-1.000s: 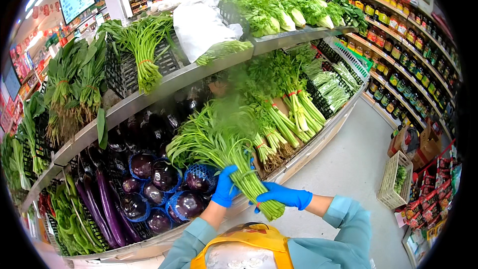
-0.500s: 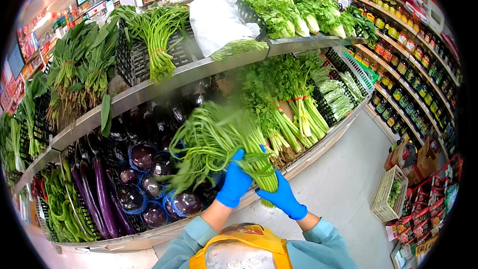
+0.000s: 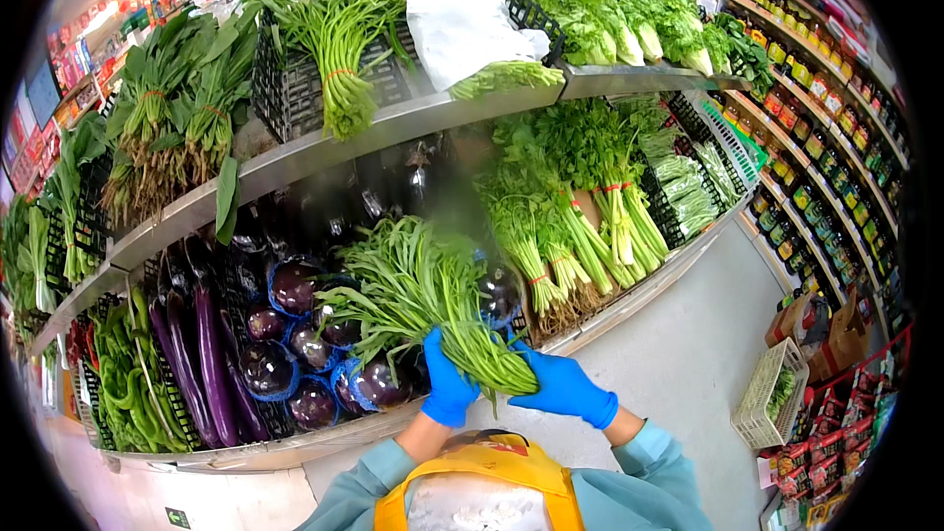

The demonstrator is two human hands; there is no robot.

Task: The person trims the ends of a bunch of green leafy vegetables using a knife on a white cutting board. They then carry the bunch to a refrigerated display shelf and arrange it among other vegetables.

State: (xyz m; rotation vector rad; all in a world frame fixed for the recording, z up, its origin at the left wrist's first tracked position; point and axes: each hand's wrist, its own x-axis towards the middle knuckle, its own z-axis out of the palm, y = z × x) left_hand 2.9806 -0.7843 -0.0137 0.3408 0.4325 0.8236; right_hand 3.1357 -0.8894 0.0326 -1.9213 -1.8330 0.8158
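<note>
A bunch of narrow-leaved greens (image 3: 433, 285), which looks like water spinach, lies across both of my hands with its leaves to the upper left. My left hand (image 3: 448, 385), in a blue glove, grips the stems from the left side, its fingers partly hidden by them. My right hand (image 3: 572, 389), also blue-gloved, closes round the stem ends at the lower right. Beneath the leaves are round eggplants (image 3: 382, 382), some in blue foam nets. Just to the right stand bunches of celery (image 3: 580, 236) with red bands.
A metal shelf edge (image 3: 403, 111) runs across above the lower bins. On the upper level are a tied bunch of greens (image 3: 342, 69), a white plastic bag (image 3: 462, 25) and lettuce (image 3: 600, 15). Long eggplants (image 3: 211, 354) and green peppers (image 3: 133, 383) lie left; a crate (image 3: 762, 403) stands on the right.
The greens have come round so that their leaves spread more fully over the eggplants. My hands hold on; the right one has moved slightly rightward. The whole view has shifted a little.
</note>
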